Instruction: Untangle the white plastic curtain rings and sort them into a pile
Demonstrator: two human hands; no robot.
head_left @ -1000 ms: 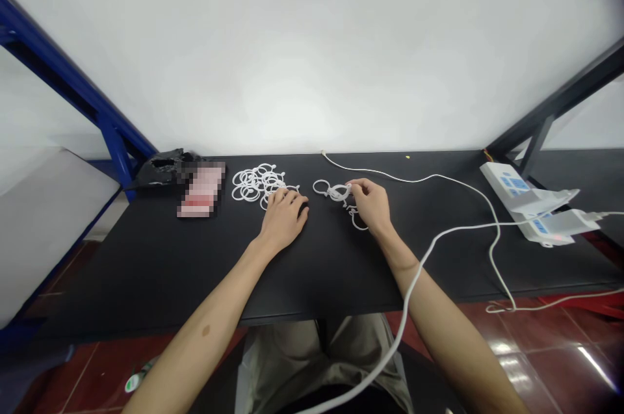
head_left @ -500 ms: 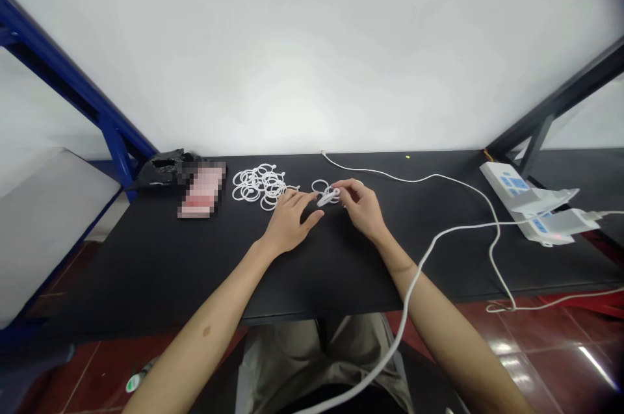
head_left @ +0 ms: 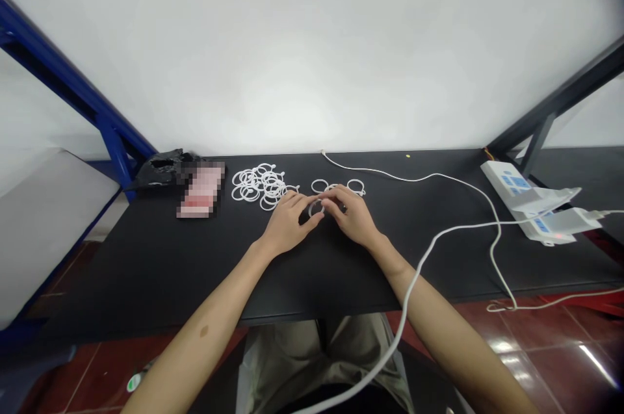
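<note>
A thin white ring (head_left: 311,210), like a curtain ring, is held between my two hands above the black table. My left hand (head_left: 288,222) has its thumb and index finger closed around the ring's left side. From the other side, my right hand (head_left: 354,216) pinches the ring, with its fingertips meeting those of the left; they partly hide it. A tangled pile of white rings (head_left: 251,190) with small round tabs lies left of my left hand. Just beyond my fingers are a few more rings, including one white ring (head_left: 355,181) near my right knuckles.
A pixelated pinkish item (head_left: 201,190) and a crumpled black bag (head_left: 158,170) lie at the left. A white cable (head_left: 433,245) passes over my right forearm. At the right sits a white and blue power strip (head_left: 517,190). The black table (head_left: 170,271) meets a pale wall.
My right hand has moved left and down toward my left hand. The ring it held edge-on is now turned to show its round opening, between both hands. The rings behind have come into view.
</note>
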